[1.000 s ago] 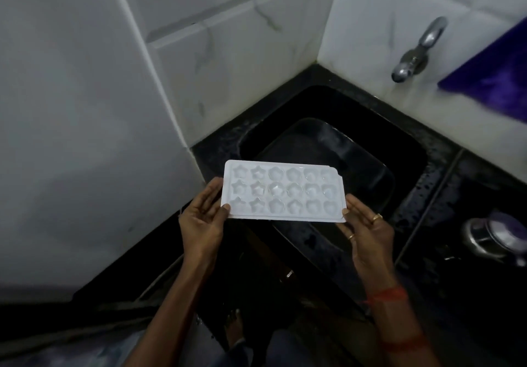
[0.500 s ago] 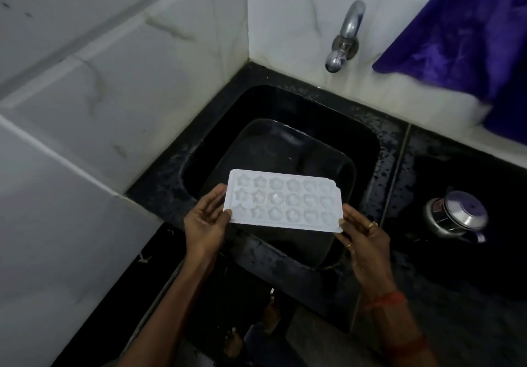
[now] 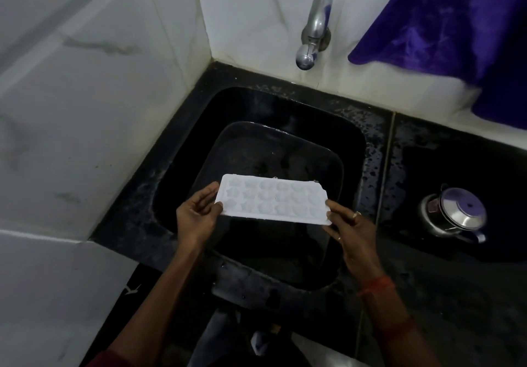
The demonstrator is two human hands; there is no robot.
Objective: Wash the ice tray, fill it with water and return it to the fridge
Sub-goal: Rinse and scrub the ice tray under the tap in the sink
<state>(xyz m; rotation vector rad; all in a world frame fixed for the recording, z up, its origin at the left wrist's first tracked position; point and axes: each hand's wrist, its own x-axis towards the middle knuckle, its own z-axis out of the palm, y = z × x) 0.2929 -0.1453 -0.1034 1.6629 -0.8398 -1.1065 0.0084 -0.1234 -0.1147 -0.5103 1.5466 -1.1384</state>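
A white ice tray (image 3: 273,200) with star and round moulds hangs level above the black sink (image 3: 353,138). My left hand (image 3: 196,218) grips its left short edge, thumb on top and fingers beneath. At the tray's right end my right hand (image 3: 352,228), with rings on two fingers, pinches the corner. The tray's far right corner looks chipped. A metal tap (image 3: 313,30) sticks out of the white tiled wall beyond the sink, with no water running from it.
A dark rectangular tub (image 3: 330,164) sits inside the sink under the tray. On the wet black counter to the right stands a small steel pot with a lid (image 3: 453,214). A purple cloth (image 3: 456,24) hangs at the top right. White tiled walls close the left side.
The view has swung right and closer to the sink, bringing the tap nearly straight ahead. Both hands keep the same hold and the tray has moved further over the tub.
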